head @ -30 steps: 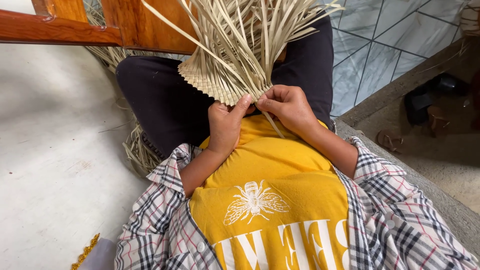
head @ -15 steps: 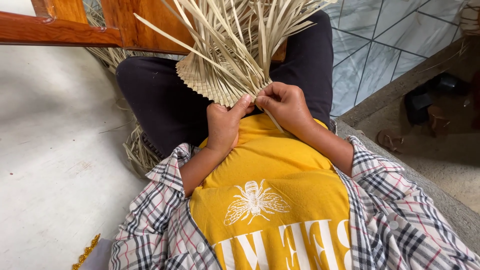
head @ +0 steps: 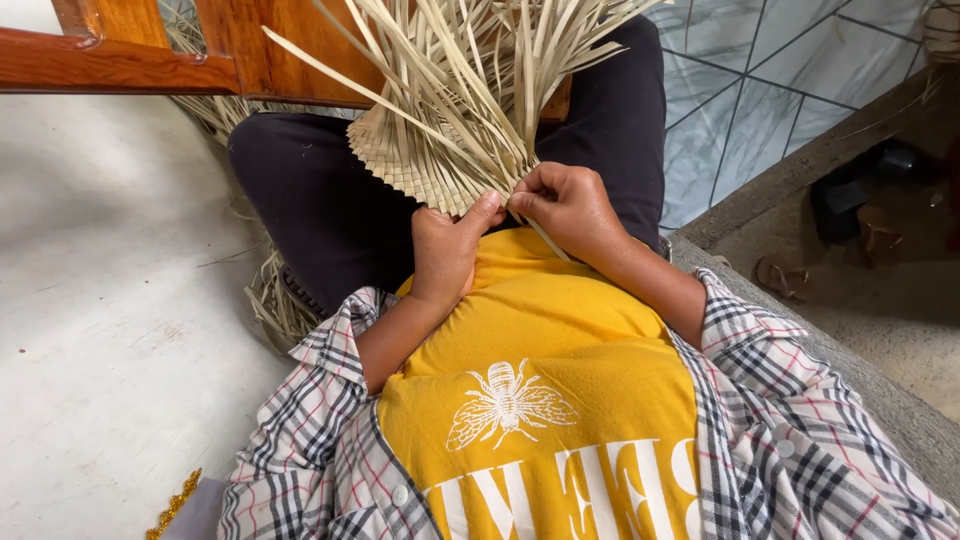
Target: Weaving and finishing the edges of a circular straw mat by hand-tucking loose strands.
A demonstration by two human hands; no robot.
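Observation:
A partly woven piece of pale dried leaf strips [head: 420, 150] rests on my lap, its loose strip ends [head: 480, 60] fanning upward. My left hand [head: 445, 250] pinches the woven edge between thumb and fingers. Close beside it, my right hand [head: 570, 205] grips the strips at the same edge, and one strip runs down under it. I sit in dark trousers, a yellow shirt and a checked overshirt.
A wooden furniture frame [head: 130, 60] crosses the top left. More loose strips [head: 275, 305] lie on the pale floor [head: 110, 330] by my left leg. To the right are a tiled surface [head: 760, 100], a concrete ledge [head: 860, 390] and sandals [head: 870, 215] lower down.
The woven piece and its fanned strips have shifted slightly between my hands; both hands stay at the near edge, fingers working the strips.

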